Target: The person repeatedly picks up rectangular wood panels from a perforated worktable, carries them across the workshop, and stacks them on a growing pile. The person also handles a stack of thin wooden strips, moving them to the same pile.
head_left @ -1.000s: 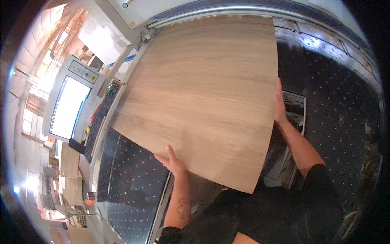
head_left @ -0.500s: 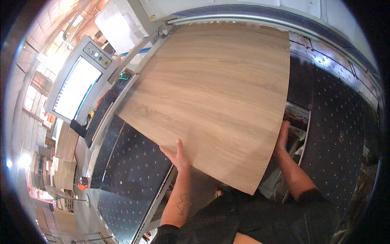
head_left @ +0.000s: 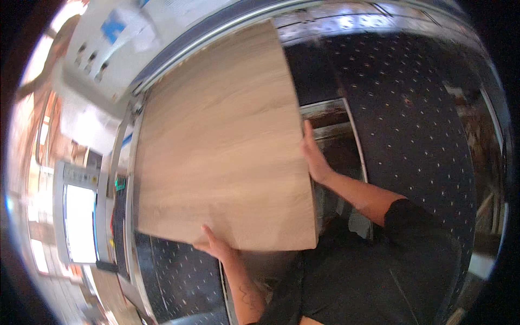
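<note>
From the head view, a large rectangular wood-grain panel (head_left: 222, 146) lies flat across a dark machine bench (head_left: 411, 135) studded with pale dots, its far edge up against a metal rail (head_left: 216, 40) that runs below a white machine housing (head_left: 108, 49). The left hand (head_left: 216, 246) sits at the panel's near edge, thumb on top and the fingers tucked under, so its grip is closed on that edge. The right hand (head_left: 314, 157) lies along the panel's right edge with the fingers pressed against it; whether they curl under I cannot tell, but the grip looks closed on the board too. To my eye the panel is stiff and does not sag anywhere, and a board this broad is likely fairly heavy and awkward rather than fragile. Its smooth laminate face looks slippery, so the flat top gives little purchase; the edges are the place to hold it, and two hands set on adjoining sides, as here, should keep it from swinging. The corners look the most likely parts to chip if knocked. Off to the left stands a control panel with a bright screen (head_left: 78, 222), well clear of the board.
</note>
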Demonstrator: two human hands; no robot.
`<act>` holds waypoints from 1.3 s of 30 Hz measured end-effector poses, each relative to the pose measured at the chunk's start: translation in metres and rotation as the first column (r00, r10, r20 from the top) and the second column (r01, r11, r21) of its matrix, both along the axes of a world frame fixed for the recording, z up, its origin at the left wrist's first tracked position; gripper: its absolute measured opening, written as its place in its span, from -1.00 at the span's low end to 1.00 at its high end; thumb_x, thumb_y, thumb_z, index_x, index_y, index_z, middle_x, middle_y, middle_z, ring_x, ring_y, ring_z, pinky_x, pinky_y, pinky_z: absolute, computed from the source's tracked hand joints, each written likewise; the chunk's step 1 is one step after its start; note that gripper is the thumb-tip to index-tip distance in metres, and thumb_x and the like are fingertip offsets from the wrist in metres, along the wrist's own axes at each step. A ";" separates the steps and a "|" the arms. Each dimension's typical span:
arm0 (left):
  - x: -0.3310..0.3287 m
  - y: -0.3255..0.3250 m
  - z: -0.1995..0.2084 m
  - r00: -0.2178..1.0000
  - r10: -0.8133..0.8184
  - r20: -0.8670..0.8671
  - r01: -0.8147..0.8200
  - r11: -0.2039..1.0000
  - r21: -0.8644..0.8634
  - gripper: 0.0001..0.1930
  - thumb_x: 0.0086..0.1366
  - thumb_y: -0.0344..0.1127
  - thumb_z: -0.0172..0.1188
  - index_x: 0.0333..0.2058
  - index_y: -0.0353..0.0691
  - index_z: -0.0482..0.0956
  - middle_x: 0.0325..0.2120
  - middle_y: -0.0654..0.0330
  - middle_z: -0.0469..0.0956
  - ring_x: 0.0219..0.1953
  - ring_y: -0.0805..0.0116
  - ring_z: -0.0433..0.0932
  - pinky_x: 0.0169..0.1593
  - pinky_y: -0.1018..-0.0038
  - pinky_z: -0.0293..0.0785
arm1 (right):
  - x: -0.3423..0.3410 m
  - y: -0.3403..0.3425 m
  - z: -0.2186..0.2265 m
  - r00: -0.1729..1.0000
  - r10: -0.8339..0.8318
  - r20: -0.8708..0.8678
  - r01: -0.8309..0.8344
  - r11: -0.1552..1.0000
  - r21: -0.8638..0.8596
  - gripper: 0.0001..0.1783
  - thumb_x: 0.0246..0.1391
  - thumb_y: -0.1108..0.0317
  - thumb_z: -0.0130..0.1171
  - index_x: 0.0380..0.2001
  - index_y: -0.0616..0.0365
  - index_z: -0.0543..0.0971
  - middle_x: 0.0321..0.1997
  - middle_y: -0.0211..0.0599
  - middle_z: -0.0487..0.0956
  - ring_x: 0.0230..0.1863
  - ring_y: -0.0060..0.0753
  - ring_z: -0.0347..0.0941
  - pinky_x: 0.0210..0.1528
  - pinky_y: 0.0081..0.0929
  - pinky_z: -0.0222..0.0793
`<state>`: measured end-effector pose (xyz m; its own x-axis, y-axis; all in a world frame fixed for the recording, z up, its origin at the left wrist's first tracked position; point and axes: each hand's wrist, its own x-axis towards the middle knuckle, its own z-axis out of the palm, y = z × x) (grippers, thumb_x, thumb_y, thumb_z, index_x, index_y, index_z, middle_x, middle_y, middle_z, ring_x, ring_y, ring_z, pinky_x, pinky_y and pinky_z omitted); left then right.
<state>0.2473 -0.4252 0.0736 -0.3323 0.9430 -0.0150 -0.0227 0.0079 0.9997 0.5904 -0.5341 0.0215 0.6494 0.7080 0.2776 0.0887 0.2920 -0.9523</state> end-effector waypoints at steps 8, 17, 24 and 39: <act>-0.003 0.008 -0.005 0.982 0.019 -0.187 -0.019 1.000 0.002 -0.02 0.37 -0.11 0.37 0.44 -0.41 -0.13 0.32 -0.22 0.25 0.18 -0.03 0.45 0.16 0.09 0.56 | -0.005 0.000 0.019 0.999 -0.025 -0.026 0.023 0.997 -0.069 -0.11 0.48 0.01 -0.14 0.56 0.26 -0.26 0.68 -0.01 -0.38 0.68 -0.12 -0.53 0.63 -0.21 -0.58; -0.010 0.007 -0.008 0.995 -0.097 -0.029 0.099 0.993 0.065 -0.08 0.39 -0.26 0.33 0.44 -0.41 -0.16 0.33 -0.22 0.22 0.20 -0.03 0.42 0.23 0.10 0.51 | -0.008 0.007 0.005 0.997 0.004 -0.078 0.001 0.998 0.066 -0.15 0.50 0.03 -0.18 0.57 0.21 -0.26 0.69 -0.02 -0.36 0.68 -0.16 -0.52 0.63 -0.19 -0.56; -0.022 0.017 -0.038 0.971 0.035 -0.238 -0.021 0.998 0.061 0.18 0.29 -0.21 0.42 0.47 -0.51 -0.40 0.51 -0.26 -0.27 0.56 -0.04 -0.25 0.57 0.28 -0.33 | -0.015 0.000 0.070 0.684 0.072 -0.725 -0.130 0.991 -0.024 0.01 0.35 -0.43 -0.18 0.53 0.15 0.06 0.56 0.08 0.13 0.54 0.00 0.07 0.48 0.05 0.02; -0.341 -0.311 -0.268 0.947 -0.319 0.041 0.282 0.763 -0.582 -0.10 0.28 0.30 0.29 0.26 -0.44 0.44 0.10 -0.11 0.60 0.13 0.08 0.58 0.19 0.29 0.44 | -0.268 -0.029 0.084 0.276 0.455 0.847 0.098 0.863 -0.496 0.14 0.02 -0.23 0.40 0.44 0.31 0.19 0.53 0.19 0.16 0.55 0.28 0.02 0.54 0.03 -0.02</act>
<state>-0.0934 -0.7364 -0.1945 -0.0508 0.8168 -0.5747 0.1348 0.5758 0.8064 0.3221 -0.5627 0.1053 -0.0166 0.9674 0.2526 0.9636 0.0829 -0.2541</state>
